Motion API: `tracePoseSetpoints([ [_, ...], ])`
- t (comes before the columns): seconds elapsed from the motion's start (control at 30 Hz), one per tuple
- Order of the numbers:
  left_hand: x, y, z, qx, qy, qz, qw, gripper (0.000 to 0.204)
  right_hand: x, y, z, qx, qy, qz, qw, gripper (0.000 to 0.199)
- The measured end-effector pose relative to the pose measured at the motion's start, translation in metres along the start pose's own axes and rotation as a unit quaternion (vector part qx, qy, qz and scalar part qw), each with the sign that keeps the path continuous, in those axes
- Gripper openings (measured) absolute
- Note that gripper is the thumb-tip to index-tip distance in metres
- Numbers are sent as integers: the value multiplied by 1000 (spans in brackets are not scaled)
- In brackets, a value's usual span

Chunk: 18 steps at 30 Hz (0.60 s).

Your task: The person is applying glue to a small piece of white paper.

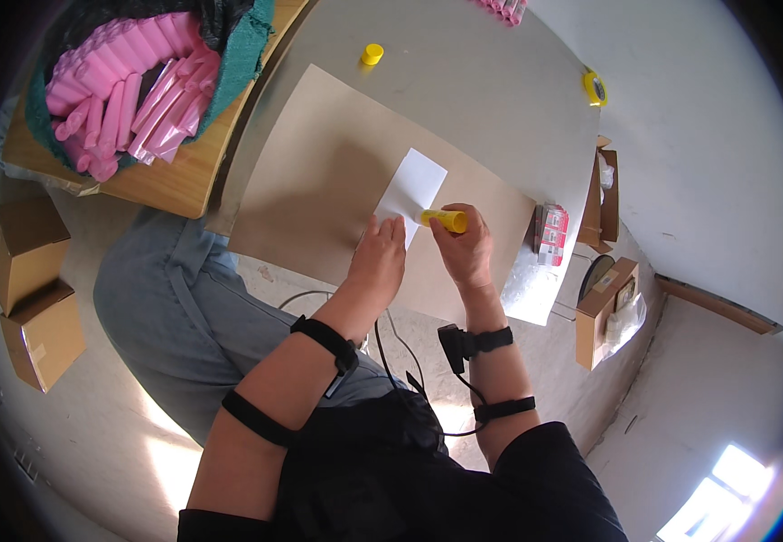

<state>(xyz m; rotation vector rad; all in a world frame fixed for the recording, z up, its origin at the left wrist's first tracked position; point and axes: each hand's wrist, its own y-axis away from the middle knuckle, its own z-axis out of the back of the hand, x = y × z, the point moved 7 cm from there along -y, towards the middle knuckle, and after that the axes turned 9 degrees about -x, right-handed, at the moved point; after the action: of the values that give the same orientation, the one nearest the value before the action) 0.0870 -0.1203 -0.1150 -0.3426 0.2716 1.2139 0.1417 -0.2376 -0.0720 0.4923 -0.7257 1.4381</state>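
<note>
"What's closest to us?"

"The black shirt, and beyond it, to our left, a green woven sack lined with black plastic. We see pink rolls and flat, glossy pink packs crowded inside."

"Any other containers?"

"To our right, a cardboard box with a crumpled clear bag in its mouth."

"And the hands?"

"The left hand has its fingers extended, nearly together, their tips on the near end of the smooth white paper. The right hand pinches a yellow tube between thumb and fingers, its end over the paper's right edge; we can't tell whether it touches."

"What's underneath?"

"A matt brown sheet on a smooth grey table. We find a round yellow cap beyond the sheet."
</note>
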Motion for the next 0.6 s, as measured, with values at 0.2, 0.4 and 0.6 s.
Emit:
tracePoseSetpoints([
  [0.2,-2,3,2,-42,-29,-6,999,35,8,0,-6,13,13,30,999,25],
  [0.4,1,4,-12,-33,59,50,996,33,7,-2,2,-29,43,61,997,26],
  [0.6,-4,8,-8,-63,-12,17,998,43,12,0,9,-39,38,54,997,26],
])
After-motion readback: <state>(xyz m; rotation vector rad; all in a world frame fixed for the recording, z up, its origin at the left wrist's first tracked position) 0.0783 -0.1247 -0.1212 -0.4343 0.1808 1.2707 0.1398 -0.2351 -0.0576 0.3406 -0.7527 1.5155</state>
